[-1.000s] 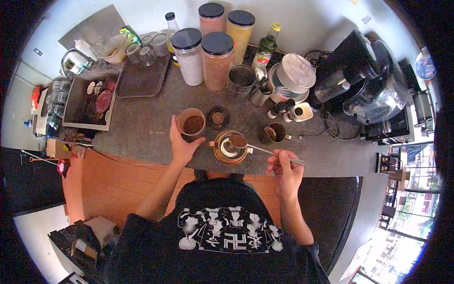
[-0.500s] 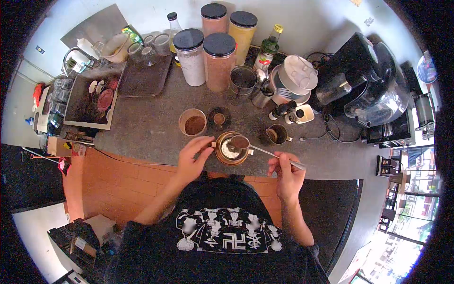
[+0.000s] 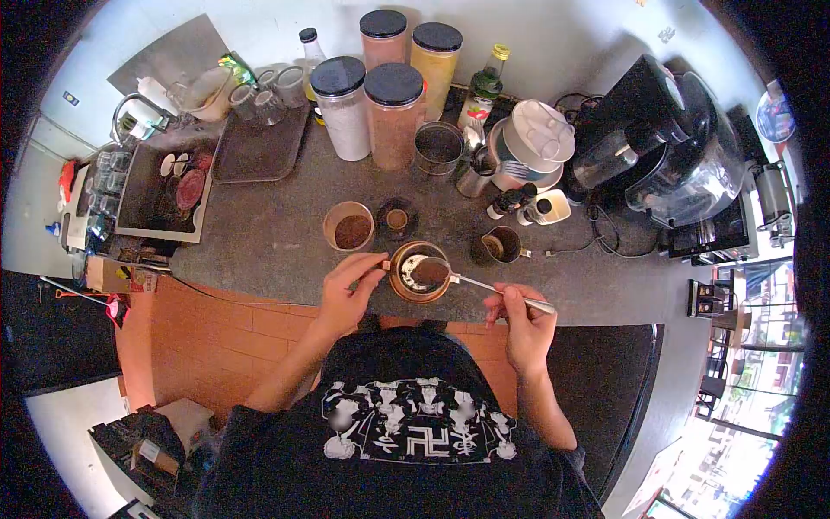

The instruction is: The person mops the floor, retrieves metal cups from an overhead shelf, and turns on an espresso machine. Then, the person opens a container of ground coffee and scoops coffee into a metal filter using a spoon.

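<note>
My left hand (image 3: 348, 292) pinches the small side handle of a round, brass-coloured coffee filter (image 3: 399, 288) on the counter. Its bright inner bottom shows, with dark brown specks. In my right hand (image 3: 526, 322) is the handle of a long metal spoon (image 3: 486, 285). The spoon's bowl, heaped with brown coffee grounds (image 3: 430, 273), is over the filter's opening; whether it touches the inside I cannot tell. Just behind the filter stand a cup (image 3: 329, 227) with more brown grounds and a small dark round dish (image 3: 398, 218). A small metal pitcher (image 3: 502, 246) stands to the right.
Tall black-lidded jars (image 3: 393, 125) and a green-necked bottle (image 3: 482, 97) line the back wall. A brown tray (image 3: 258, 164) and a sink (image 3: 130, 195) are at left. Stacked plates (image 3: 538, 134), a black appliance (image 3: 692, 156) and its cable (image 3: 618, 257) lie at right.
The spoon's bowl has come down and slightly toward me over the filter, its grounds now covering more of the opening. My left hand stays at the filter's handle. The view has shifted slightly.
</note>
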`<state>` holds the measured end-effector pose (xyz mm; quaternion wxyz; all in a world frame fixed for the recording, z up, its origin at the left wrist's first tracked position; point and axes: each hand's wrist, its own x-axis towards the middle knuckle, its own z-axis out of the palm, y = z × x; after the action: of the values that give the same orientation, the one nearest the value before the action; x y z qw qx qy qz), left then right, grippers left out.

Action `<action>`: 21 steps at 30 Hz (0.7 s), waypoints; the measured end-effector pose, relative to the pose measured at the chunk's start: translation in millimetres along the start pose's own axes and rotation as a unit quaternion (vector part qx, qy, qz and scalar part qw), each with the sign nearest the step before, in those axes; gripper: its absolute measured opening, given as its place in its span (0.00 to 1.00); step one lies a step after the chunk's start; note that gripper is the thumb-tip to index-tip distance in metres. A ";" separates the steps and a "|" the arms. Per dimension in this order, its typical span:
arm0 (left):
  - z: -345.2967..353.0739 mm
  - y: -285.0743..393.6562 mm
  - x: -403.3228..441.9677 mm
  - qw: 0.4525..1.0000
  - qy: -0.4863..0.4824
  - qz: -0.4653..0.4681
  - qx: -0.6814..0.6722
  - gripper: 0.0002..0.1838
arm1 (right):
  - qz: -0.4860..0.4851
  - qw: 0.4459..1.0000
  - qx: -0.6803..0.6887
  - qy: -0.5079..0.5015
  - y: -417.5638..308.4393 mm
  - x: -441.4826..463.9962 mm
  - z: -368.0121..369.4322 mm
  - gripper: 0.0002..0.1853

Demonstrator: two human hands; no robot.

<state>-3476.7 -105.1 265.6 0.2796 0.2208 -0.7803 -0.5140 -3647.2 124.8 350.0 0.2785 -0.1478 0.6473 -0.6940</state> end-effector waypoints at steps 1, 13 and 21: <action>0.6 -3.5 -0.2 1.000 0.001 0.016 0.009 0.14 | 0.003 1.000 0.005 0.000 -0.2 0.0 -0.8 0.12; 0.3 -3.0 -0.8 1.000 -0.002 -0.014 -0.015 0.14 | 0.002 1.000 0.006 0.022 -2.3 3.5 -0.7 0.12; -1.2 -2.8 2.2 1.000 -0.010 0.009 0.001 0.14 | -0.032 0.999 -0.012 0.027 -5.5 7.1 2.8 0.12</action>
<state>-3477.4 -108.3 263.9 0.2762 0.2091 -0.7852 -0.5133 -3652.4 118.4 354.6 0.2367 -0.1532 0.6580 -0.6982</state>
